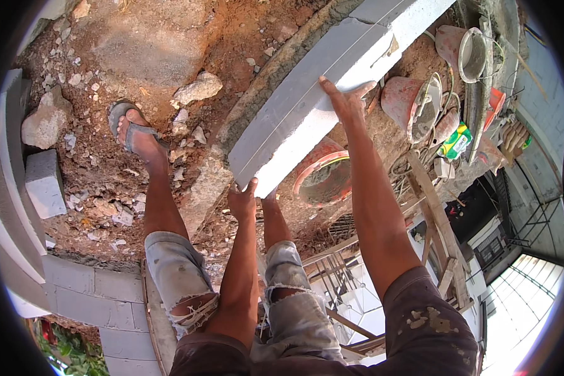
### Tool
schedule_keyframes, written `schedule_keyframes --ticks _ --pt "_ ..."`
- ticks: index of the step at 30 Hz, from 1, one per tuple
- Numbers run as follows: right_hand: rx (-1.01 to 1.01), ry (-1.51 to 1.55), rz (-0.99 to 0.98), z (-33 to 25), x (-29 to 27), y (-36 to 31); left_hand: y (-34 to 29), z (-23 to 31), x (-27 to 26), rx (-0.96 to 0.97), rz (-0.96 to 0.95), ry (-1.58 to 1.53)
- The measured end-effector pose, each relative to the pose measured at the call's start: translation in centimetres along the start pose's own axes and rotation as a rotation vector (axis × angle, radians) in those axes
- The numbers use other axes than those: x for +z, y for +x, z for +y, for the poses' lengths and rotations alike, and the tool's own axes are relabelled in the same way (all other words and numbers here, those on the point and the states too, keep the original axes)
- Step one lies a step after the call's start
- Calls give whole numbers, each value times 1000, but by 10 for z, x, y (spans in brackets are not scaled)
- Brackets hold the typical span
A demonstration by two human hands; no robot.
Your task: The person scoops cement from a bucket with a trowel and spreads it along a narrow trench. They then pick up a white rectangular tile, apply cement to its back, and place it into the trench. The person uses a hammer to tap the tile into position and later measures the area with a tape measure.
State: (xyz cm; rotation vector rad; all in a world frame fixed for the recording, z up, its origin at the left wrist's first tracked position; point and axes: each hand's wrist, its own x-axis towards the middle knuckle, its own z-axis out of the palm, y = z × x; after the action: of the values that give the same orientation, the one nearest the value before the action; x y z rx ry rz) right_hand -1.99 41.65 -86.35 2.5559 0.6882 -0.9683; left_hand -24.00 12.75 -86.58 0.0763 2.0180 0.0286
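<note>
Mid-frame, a right hand (348, 108) is resting spread fingers (332, 93) on a block (294, 119), a left hand (242, 203) bracing its lower end, seemingly for balance; left-finger closure isn't showing.

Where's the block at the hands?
Head view, upper centre: the block lies left of the buckets, left hand at its near end, right hand farther up.
</note>
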Motion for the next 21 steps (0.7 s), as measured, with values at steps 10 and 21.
schedule_keyframes --ticks 10,21 --pt "-202 89 39 32 4 30 1 12 -2 41 -38 -158" --pt "-144 180 -87 29 4 28 5 -32 -1 266 77 -148"
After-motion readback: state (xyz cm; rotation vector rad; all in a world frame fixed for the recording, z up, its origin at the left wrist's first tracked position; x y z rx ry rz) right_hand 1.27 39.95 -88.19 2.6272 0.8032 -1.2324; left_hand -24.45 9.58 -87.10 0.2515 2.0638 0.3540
